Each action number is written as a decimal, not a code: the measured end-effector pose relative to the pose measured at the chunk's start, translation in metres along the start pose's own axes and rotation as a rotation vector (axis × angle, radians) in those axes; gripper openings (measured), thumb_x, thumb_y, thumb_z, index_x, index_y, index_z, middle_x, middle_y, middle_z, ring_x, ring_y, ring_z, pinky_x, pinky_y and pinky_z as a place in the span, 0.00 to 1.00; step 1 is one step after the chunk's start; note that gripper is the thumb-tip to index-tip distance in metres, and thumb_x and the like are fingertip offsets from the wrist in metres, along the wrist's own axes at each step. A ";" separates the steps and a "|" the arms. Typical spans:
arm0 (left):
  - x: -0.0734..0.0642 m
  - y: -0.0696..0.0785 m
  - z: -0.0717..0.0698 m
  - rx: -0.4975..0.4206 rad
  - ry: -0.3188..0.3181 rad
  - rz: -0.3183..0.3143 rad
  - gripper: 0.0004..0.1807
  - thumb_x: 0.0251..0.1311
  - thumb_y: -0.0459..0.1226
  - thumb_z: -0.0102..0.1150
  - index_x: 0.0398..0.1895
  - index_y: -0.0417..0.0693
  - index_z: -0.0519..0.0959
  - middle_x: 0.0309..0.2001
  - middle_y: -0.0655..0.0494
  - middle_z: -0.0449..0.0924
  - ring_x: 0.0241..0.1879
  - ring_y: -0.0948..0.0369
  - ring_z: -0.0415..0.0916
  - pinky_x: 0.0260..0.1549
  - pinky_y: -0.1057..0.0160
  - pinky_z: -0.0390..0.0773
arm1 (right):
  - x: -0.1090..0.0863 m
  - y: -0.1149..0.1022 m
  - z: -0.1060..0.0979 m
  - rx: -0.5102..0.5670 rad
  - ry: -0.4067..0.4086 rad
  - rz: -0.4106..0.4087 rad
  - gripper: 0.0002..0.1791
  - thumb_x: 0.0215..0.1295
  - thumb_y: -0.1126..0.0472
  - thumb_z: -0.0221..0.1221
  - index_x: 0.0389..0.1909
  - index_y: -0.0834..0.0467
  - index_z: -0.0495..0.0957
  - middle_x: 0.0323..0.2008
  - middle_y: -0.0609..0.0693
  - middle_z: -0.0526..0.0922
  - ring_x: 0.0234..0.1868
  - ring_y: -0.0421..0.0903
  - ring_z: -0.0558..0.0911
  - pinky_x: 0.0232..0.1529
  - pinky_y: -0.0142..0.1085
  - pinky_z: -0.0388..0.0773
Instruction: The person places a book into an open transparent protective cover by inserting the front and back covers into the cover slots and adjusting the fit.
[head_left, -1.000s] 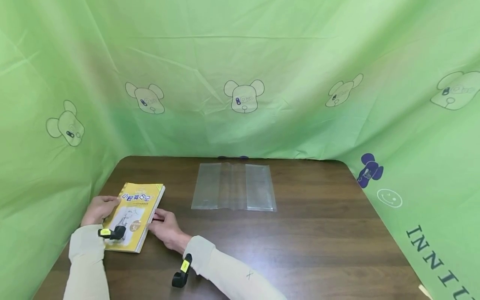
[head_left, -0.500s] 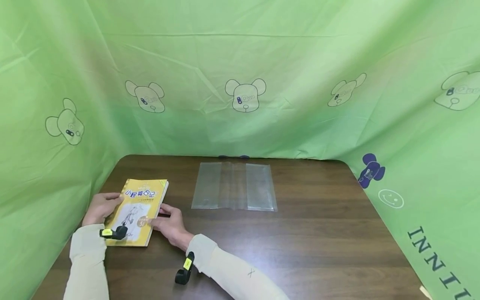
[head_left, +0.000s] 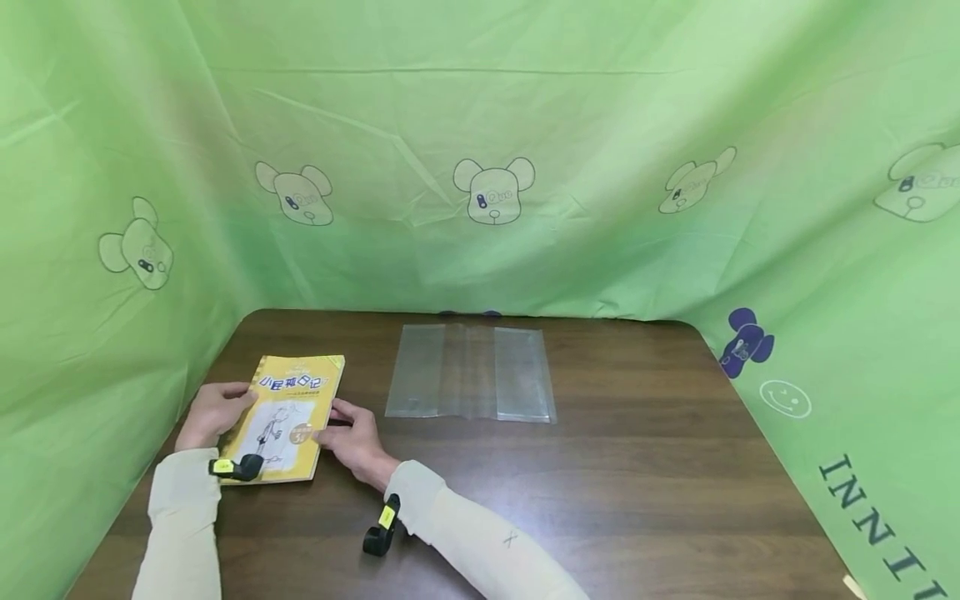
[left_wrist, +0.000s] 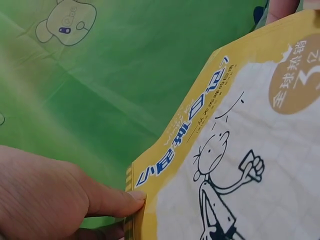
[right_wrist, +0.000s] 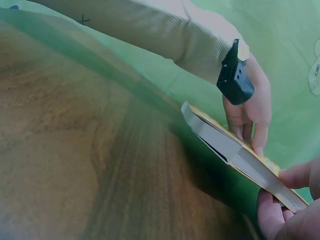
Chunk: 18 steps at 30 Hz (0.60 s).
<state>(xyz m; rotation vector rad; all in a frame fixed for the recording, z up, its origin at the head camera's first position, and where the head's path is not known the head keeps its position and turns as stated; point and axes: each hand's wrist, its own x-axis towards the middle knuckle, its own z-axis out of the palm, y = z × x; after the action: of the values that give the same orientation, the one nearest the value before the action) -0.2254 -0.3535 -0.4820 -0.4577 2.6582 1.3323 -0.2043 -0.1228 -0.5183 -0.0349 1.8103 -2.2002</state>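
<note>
A yellow paperback book [head_left: 282, 425] with a line-drawn figure on its cover is held at the left of the table. My left hand [head_left: 216, 410] grips its spine edge, the thumb on the front cover as the left wrist view also shows. At the opposite, page-side edge, my right hand [head_left: 358, 442] pinches the book, thumb above and fingers beneath. Seen in the right wrist view, the book [right_wrist: 235, 152] is raised off the wood, its pages slightly parted. Right of it, a clear plastic book cover [head_left: 468, 371] lies spread flat, with a flap at each side.
The brown wooden table [head_left: 600, 483] has rounded far corners. A green cloth [head_left: 390, 242] with bear prints hangs round its back and sides, close to my left arm. A small pale object [head_left: 853, 586] sits at the lower right edge.
Both hands have carried the book a little to the right and away from me, and its front cover faces me more fully. The plastic book cover has stayed in place.
</note>
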 end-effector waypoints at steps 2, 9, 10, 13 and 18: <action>0.001 0.002 0.000 0.013 0.003 0.004 0.32 0.75 0.39 0.48 0.71 0.20 0.59 0.60 0.21 0.70 0.36 0.62 0.78 0.31 0.67 0.78 | 0.001 -0.002 -0.002 0.014 -0.003 0.001 0.34 0.55 0.82 0.63 0.66 0.66 0.74 0.46 0.51 0.79 0.43 0.47 0.87 0.44 0.37 0.86; 0.001 0.014 0.004 0.031 0.019 0.064 0.31 0.75 0.38 0.48 0.70 0.19 0.61 0.55 0.23 0.75 0.33 0.62 0.79 0.30 0.66 0.80 | 0.007 -0.013 -0.013 -0.003 -0.001 -0.005 0.34 0.56 0.80 0.62 0.67 0.66 0.74 0.46 0.52 0.79 0.41 0.46 0.86 0.44 0.36 0.86; 0.001 0.016 0.005 0.033 0.026 0.079 0.31 0.74 0.37 0.49 0.69 0.19 0.61 0.55 0.22 0.75 0.33 0.62 0.79 0.29 0.66 0.80 | 0.008 -0.015 -0.015 -0.012 0.001 -0.006 0.34 0.56 0.80 0.62 0.67 0.66 0.74 0.46 0.52 0.79 0.41 0.45 0.86 0.44 0.36 0.86; 0.000 0.022 0.010 0.037 0.044 0.124 0.30 0.74 0.37 0.51 0.68 0.19 0.63 0.55 0.23 0.75 0.34 0.62 0.80 0.29 0.67 0.80 | 0.012 -0.020 -0.026 -0.045 -0.004 -0.010 0.32 0.57 0.79 0.62 0.66 0.66 0.74 0.46 0.52 0.80 0.40 0.44 0.85 0.43 0.35 0.86; 0.001 0.033 0.025 -0.013 0.089 0.223 0.28 0.72 0.35 0.56 0.67 0.21 0.67 0.57 0.24 0.76 0.42 0.55 0.82 0.31 0.71 0.81 | 0.019 -0.030 -0.051 -0.069 -0.040 -0.018 0.31 0.60 0.78 0.62 0.67 0.68 0.72 0.48 0.55 0.79 0.40 0.44 0.85 0.42 0.34 0.86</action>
<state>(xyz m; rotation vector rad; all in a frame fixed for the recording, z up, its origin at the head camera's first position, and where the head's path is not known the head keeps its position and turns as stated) -0.2371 -0.3149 -0.4723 -0.2313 2.8451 1.4192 -0.2391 -0.0738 -0.5034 -0.1098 1.8704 -2.1333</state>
